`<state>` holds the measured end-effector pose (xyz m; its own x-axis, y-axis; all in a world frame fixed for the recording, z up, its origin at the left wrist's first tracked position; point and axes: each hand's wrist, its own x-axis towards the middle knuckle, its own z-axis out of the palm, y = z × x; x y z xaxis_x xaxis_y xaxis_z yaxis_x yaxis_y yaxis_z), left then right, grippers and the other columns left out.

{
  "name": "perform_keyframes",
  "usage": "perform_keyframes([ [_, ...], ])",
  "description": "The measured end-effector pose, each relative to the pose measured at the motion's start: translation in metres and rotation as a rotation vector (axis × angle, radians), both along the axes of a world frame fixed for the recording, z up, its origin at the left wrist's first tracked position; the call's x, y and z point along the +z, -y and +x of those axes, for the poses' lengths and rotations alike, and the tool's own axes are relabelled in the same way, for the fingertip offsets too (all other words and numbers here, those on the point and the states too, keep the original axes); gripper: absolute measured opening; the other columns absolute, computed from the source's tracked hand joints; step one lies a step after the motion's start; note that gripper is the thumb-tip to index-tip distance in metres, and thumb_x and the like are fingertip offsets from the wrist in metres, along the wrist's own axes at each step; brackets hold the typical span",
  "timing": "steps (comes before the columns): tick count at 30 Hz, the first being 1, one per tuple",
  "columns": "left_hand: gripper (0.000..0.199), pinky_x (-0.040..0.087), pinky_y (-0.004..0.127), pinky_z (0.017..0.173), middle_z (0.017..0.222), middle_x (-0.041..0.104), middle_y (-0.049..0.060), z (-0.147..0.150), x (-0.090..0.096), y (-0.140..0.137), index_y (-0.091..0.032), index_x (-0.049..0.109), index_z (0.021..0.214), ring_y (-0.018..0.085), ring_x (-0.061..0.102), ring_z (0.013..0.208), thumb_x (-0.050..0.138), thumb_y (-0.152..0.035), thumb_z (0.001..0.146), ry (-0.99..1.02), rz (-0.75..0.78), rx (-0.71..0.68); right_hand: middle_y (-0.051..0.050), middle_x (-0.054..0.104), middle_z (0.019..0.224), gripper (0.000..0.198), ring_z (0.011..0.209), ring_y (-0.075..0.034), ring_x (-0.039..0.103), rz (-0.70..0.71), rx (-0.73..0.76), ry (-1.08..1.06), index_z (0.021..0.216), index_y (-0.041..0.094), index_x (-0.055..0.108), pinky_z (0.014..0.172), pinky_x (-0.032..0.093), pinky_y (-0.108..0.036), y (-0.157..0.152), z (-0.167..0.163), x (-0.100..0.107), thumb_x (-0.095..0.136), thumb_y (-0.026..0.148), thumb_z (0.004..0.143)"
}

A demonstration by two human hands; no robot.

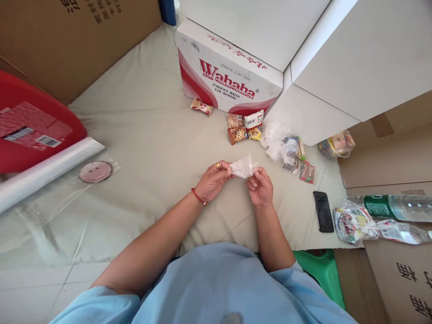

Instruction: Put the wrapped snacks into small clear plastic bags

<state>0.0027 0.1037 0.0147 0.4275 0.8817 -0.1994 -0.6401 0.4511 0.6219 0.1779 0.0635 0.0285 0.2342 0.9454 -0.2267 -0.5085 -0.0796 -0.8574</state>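
A small, crumpled clear plastic bag [242, 167] is stretched between my two hands above the cloth-covered surface. My left hand [214, 181], with a ring and a red bracelet, pinches the bag's left end. At the other end, the fingers of my right hand [261, 185] are closed on the bag's edge. Beyond the hands lie several wrapped snacks [237, 134] in a small cluster. Beside them is a crumpled white plastic bag [276, 137]. A red-and-white snack packet [201, 107] rests alone near the box.
A Wahaha water carton [229, 72] stands at the back against white cabinets. On the right are a black phone [323, 211], a plastic bottle [401, 207] and a brown packet [307, 172]. A red container [37, 121], a plastic roll [50, 173] and a pink disc [95, 172] are on the left.
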Motion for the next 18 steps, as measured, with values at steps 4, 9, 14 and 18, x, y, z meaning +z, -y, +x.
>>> perform_keyframes([
  [4,0.031,0.048,0.029,0.079,0.084,0.07,0.0,0.0001,-0.0007,0.0004,-0.018,0.063,0.07,0.013,0.062,0.081,0.092,-0.026,0.065,0.002,0.041,0.003,0.008,0.052,0.069,0.043,0.045,-0.005,0.028,-0.052,0.106,-0.021,0.102,0.026,0.064,0.04,0.022,-0.019,0.001,-0.0048,-0.002,0.081,0.056,0.076],
  [9,0.026,0.049,0.031,0.079,0.088,0.071,0.002,-0.0025,-0.0042,-0.0029,-0.018,0.061,0.067,0.015,0.062,0.081,0.086,-0.02,0.066,0.022,0.036,0.01,0.009,0.049,0.064,0.049,0.047,-0.004,0.027,-0.075,0.117,0.17,0.095,0.023,0.067,0.042,0.023,-0.019,0.0002,-0.0079,0.0003,0.094,0.051,0.065],
  [14,0.025,0.053,0.034,0.078,0.101,0.073,0.004,-0.0071,-0.0008,-0.0045,-0.018,0.062,0.076,0.017,0.067,0.083,0.085,-0.021,0.065,0.093,0.009,-0.046,0.009,0.048,0.063,0.043,0.049,-0.006,0.03,-0.06,-0.022,0.22,0.092,0.025,0.068,0.045,0.025,-0.021,-0.002,-0.0038,-0.0028,0.09,0.054,0.068],
  [18,0.044,0.047,0.028,0.062,0.096,0.071,0.003,-0.0004,-0.0029,0.0018,-0.019,0.068,0.096,0.014,0.062,0.067,0.084,-0.056,0.077,-0.06,-0.007,-0.155,0.005,0.059,0.07,0.041,0.053,-0.009,0.037,-0.064,-0.012,0.327,0.097,0.024,0.073,0.048,0.03,-0.023,0.0,-0.0025,-0.0095,0.086,0.055,0.073],
])
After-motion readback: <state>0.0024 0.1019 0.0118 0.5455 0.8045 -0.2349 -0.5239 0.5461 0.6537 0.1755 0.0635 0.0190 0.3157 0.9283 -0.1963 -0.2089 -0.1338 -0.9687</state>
